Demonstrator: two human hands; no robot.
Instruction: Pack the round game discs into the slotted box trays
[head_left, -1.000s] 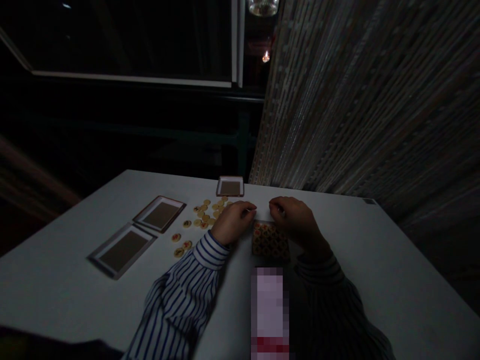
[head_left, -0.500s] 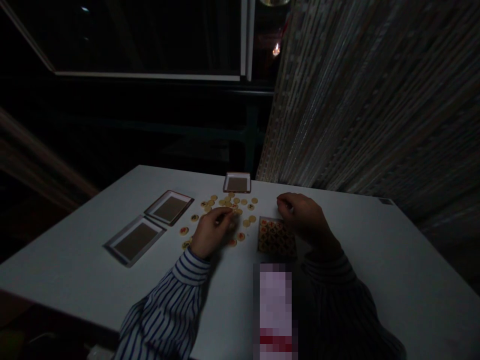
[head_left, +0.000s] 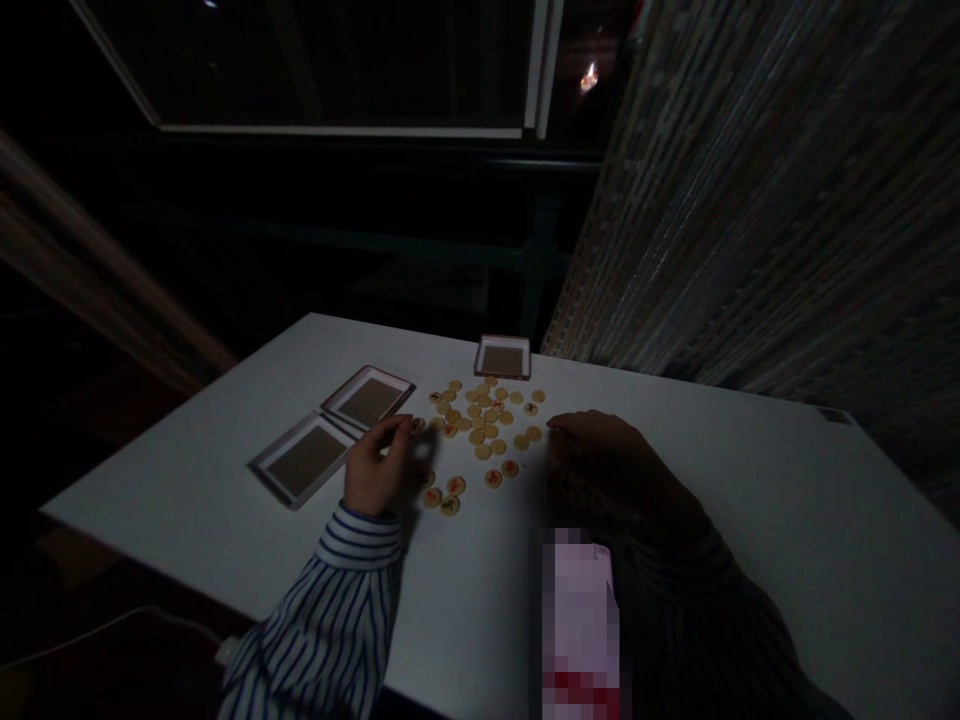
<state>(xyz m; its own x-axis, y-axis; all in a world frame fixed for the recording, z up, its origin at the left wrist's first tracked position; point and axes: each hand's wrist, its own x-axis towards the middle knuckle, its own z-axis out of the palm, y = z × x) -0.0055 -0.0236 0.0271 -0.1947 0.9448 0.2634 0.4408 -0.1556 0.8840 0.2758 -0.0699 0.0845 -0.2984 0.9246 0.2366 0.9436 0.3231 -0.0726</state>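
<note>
Round wooden xiangqi pieces (head_left: 483, 452) lie scattered mid-table, some blank side up, others showing red or black characters. My left hand (head_left: 375, 470) is closed in a pinch at the left of the pieces. Its fingertips are right beside a black-marked piece (head_left: 418, 426); whether they grip anything I cannot make out. On the right, my right hand (head_left: 615, 465) is closed, low over the shaded box of pieces (head_left: 576, 497), which it mostly hides. What its fingers hold, if anything, is hidden.
Two shallow trays or lids (head_left: 298, 497) lie end to end on the left of the white table (head_left: 465, 610). Another shallow tray (head_left: 503, 342) sits at the back edge. A blurred-out pink object (head_left: 581, 620) is in front. A string curtain (head_left: 697, 230) hangs behind, right.
My left hand has moved left, from among the middle pieces to the left-hand ones. My right hand has come down over the box. The view has shifted slightly.
</note>
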